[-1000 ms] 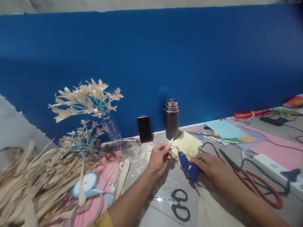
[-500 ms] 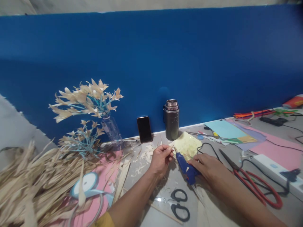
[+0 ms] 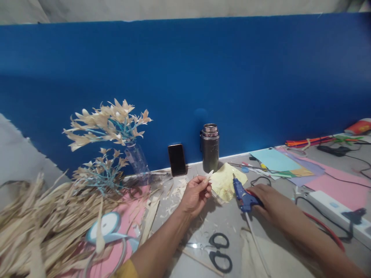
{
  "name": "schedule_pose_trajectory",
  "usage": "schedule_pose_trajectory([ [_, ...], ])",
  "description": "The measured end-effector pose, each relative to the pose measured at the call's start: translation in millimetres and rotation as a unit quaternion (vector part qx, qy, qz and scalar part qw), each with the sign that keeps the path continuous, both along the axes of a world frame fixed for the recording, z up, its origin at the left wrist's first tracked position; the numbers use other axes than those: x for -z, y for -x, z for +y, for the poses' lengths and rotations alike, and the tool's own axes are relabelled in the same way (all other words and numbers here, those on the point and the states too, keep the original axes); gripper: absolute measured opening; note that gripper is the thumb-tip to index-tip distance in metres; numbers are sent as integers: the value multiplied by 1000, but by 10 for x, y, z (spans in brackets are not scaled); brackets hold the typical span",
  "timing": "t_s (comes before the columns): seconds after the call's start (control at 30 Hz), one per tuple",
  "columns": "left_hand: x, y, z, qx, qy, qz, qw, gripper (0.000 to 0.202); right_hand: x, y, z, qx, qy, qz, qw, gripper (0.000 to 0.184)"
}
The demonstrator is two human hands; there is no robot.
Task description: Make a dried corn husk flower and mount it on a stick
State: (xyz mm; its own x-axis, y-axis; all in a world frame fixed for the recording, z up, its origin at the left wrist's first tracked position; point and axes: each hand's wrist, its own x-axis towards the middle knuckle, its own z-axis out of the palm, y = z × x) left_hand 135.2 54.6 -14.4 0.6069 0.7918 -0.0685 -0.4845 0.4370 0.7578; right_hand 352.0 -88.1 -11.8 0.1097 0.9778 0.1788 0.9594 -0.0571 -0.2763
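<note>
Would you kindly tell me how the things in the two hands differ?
The left hand pinches a small, pale leaf sliver, raised off the table; the right hand grips a much larger blue glue gun down near it. The sliver is thin and pointed; the glue gun is bulky, a glue stick trailing behind. Both are close to the yellow sheet.

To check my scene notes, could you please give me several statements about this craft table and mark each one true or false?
1. The left hand pinches a small pale leaf piece. True.
2. The right hand holds the black scissors. False: it grips the blue glue gun; the scissors lie on the table.
3. The phone leans against the blue wall. True.
4. The metal flask lies on its side. False: it stands upright.
</note>
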Motion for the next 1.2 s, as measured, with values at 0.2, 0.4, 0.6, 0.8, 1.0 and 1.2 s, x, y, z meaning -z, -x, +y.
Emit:
schedule_pose_trajectory([
  [0.2,-35,-8,-56,19,-38,22,999,45,161,-239,18,-29,23,30,999,42],
  [0.4,-58,-19,-117,42,-97,69,992,45,-22,-76,67,-50,-60,102,992,31],
  [0.6,-66,-30,-211,78,-180,112,974,39,-375,318,219,-67,-26,291,954,35],
  [0.8,-81,-20,-239,101,-208,116,966,38,-344,399,283,-84,21,440,894,28],
  [1.0,-52,-31,-238,96,-183,108,973,39,-262,416,291,-47,45,543,838,24],
  [1.2,-45,-33,-235,98,-42,51,993,44,-36,404,349,56,-93,645,757,26],
])
